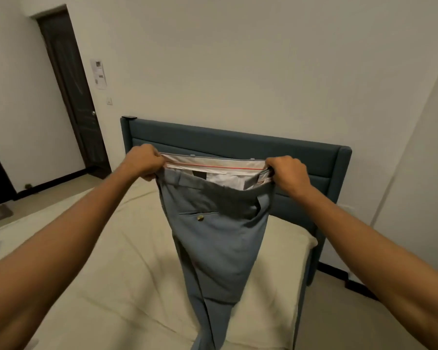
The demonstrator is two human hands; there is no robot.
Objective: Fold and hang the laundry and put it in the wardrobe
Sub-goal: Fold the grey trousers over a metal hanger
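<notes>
A pair of grey-blue trousers (218,238) hangs in the air over the bed, waistband up and stretched wide. My left hand (143,161) grips the left end of the waistband. My right hand (287,175) grips the right end. The white inner lining with a red stripe shows along the top. A back pocket with a brass button faces me. The legs hang together and run down out of view at the bottom edge.
Below lies a bed with a cream sheet (116,261) and a pillow (283,246), backed by a blue-grey padded headboard (238,142). A dark door (71,92) stands at the far left. Floor shows to the right of the bed.
</notes>
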